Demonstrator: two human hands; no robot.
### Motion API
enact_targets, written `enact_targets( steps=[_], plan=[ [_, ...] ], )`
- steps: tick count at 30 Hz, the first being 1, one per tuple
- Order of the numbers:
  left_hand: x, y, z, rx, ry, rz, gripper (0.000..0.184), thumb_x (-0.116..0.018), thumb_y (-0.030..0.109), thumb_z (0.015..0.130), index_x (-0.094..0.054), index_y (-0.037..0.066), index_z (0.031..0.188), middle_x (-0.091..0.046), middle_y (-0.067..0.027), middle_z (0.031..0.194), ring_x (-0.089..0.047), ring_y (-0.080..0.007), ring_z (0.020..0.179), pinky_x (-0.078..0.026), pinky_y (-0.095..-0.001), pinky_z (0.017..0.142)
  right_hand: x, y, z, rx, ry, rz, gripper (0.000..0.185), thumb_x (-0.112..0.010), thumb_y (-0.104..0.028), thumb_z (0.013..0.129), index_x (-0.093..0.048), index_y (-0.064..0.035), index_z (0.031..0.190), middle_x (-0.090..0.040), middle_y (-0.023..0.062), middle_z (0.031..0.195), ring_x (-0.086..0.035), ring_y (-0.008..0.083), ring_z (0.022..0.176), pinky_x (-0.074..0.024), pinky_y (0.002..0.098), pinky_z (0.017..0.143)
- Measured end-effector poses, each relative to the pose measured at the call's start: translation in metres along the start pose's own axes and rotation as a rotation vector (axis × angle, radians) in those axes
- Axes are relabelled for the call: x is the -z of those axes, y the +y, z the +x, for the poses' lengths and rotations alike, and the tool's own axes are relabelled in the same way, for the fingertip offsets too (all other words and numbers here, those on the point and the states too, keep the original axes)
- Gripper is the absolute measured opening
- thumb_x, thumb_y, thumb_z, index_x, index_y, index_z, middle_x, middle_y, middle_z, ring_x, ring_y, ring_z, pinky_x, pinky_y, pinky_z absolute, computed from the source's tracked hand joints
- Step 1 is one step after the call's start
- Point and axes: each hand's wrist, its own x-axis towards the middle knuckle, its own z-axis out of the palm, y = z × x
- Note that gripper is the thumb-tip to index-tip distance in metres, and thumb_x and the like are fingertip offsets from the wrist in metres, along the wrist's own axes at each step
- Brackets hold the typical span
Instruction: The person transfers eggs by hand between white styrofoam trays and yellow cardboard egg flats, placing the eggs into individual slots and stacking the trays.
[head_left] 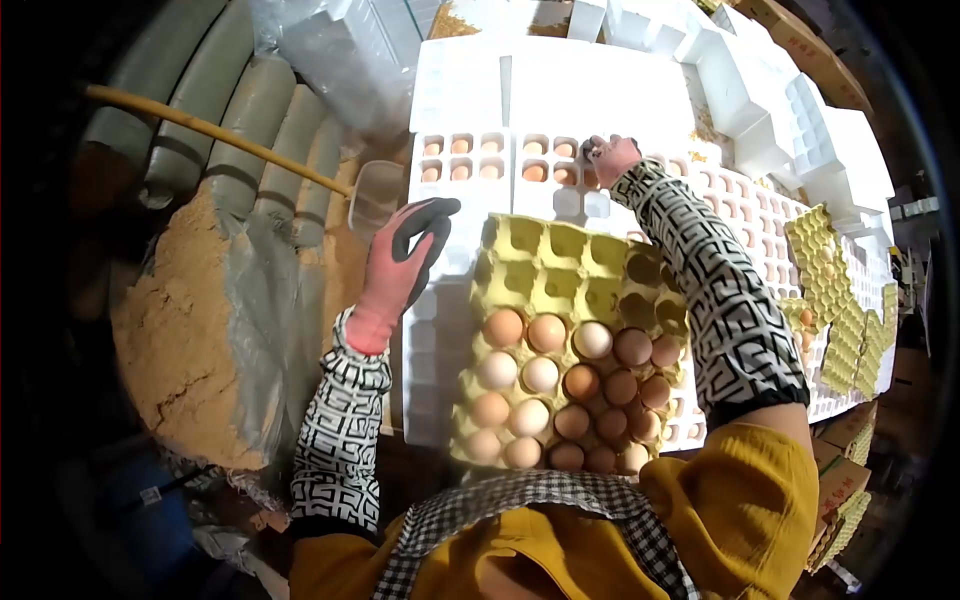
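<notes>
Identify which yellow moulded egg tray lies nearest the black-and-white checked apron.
The yellow moulded egg tray between the two black-and-white patterned sleeves, with brown and cream eggs in its near rows; the other yellow trays lie beyond the right sleeve.

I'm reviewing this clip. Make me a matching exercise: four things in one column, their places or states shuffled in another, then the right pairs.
Things:
1. left hand
2. right hand
3. front egg carton
4. wooden pole

Places or states:
A. slanting across the upper left of the picture
B. yellow, with bare cups at its far end
C. at the eggs in a white tray
D. holding nothing, to the left of the carton

Right pairs: 1-D; 2-C; 3-B; 4-A
</notes>
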Motion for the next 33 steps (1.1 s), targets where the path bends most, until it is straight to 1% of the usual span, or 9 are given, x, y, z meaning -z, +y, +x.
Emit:
enact_targets(
  steps=[3,10,12,16,20,24,28,30,33],
  plan=[
    [-0.006,0.028,-0.033,-0.01,-0.029,0.046,0.032,-0.053,0.003,0.09,-0.061,-0.006,0.119,-0.065,-0.0136,0.118,-0.059,-0.0202,0.114,-0.042,-0.031,0.101,0.02,-0.012,0.009,0.015,-0.207,-0.209,0.046,-0.068,-0.032,0.083,-0.061,-0.0125,0.123,-0.058,0.0059,0.124,-0.058,0.0217,0.111,-0.0484,0.034,0.094],
    [-0.045,0.076,-0.078,0.054,-0.333,0.929,0.061,-0.08,0.026,0.071,-0.061,0.011,0.126,-0.051,-0.018,0.126,-0.05,-0.0357,0.119,-0.039,-0.0432,0.104,0.106,0.026,-0.084,0.102,0.114,1.436,0.035,-0.071,-0.026,0.085,-0.069,-0.0012,0.11,-0.07,0.0032,0.084,-0.058,0.0081,0.066,-0.0505,0.0268,0.066],
    [-0.051,0.064,-0.071,0.047,-0.247,0.91,0.052,-0.078,0.028,0.074,-0.062,0.011,0.121,-0.05,-0.021,0.127,-0.049,-0.0386,0.119,-0.04,-0.0447,0.102,0.169,-0.016,-0.171,0.211,0.026,1.171,0.05,-0.076,-0.025,0.08,-0.063,-0.0069,0.125,-0.072,0.0057,0.093,-0.064,0.0108,0.081,-0.0505,0.0249,0.063],
    [-0.052,0.039,-0.072,-0.123,-0.08,0.831,0.043,-0.075,0.027,0.077,-0.063,0.006,0.112,-0.051,-0.018,0.117,-0.055,-0.0361,0.108,-0.046,-0.0454,0.093,0.108,-0.103,-0.228,0.617,0.464,0.302,0.06,-0.078,-0.036,0.074,-0.059,-0.0144,0.127,-0.065,0.0089,0.105,-0.059,0.0296,0.104,-0.0417,0.0397,0.101],
    [-0.053,0.042,-0.08,0.075,-0.128,0.454,0.052,-0.075,0.025,0.077,-0.057,0.008,0.122,-0.047,-0.0182,0.124,-0.056,-0.0369,0.106,-0.047,-0.0423,0.094,0.11,-0.089,-0.237,0.551,0.364,0.734,0.052,-0.077,-0.032,0.073,-0.063,-0.0121,0.119,-0.066,0.0095,0.105,-0.059,0.0258,0.106,-0.0418,0.0401,0.102],
    [-0.059,0.051,-0.074,-0.107,-0.25,0.921,0.053,-0.077,0.032,0.074,-0.057,0.009,0.119,-0.046,-0.021,0.127,-0.052,-0.0391,0.112,-0.043,-0.0471,0.096,0.123,-0.018,-0.271,0.23,0.22,2.329,0.035,-0.071,-0.016,0.08,-0.063,-0.0008,0.11,-0.064,0.0026,0.098,-0.063,0.0155,0.097,-0.0509,0.0283,0.084],
    [-0.049,0.04,-0.066,-0.07,-0.188,0.857,0.058,-0.074,0.032,0.081,-0.05,0.001,0.123,-0.057,-0.0197,0.117,-0.058,-0.033,0.106,-0.046,-0.0426,0.093,0.124,-0.046,-0.279,0.24,0.545,0.807,0.034,-0.073,-0.033,0.081,-0.066,-0.002,0.093,-0.063,0.0126,0.102,-0.065,0.0209,0.081,-0.052,0.033,0.067],
    [-0.035,0.014,-0.077,0.064,0.07,0.383,0.055,-0.068,0.033,0.088,-0.05,-0.001,0.127,-0.06,-0.017,0.116,-0.061,-0.0267,0.105,-0.048,-0.0381,0.09,0.108,-0.079,-0.275,0.249,0.317,0.136,0.036,-0.073,-0.037,0.079,-0.066,-0.0029,0.088,-0.062,0.0151,0.102,-0.065,0.0225,0.078,-0.0521,0.0343,0.067],
    [-0.016,0.016,-0.078,0.258,0.107,-0.613,0.038,-0.06,0.025,0.095,-0.052,0.003,0.125,-0.062,-0.0111,0.111,-0.063,-0.0251,0.105,-0.052,-0.0367,0.092,0.1,-0.071,-0.272,0.323,0.342,0.447,0.034,-0.072,-0.035,0.078,-0.065,-0.0035,0.089,-0.062,0.0133,0.09,-0.065,0.0248,0.075,-0.0527,0.034,0.065]
  ],
)
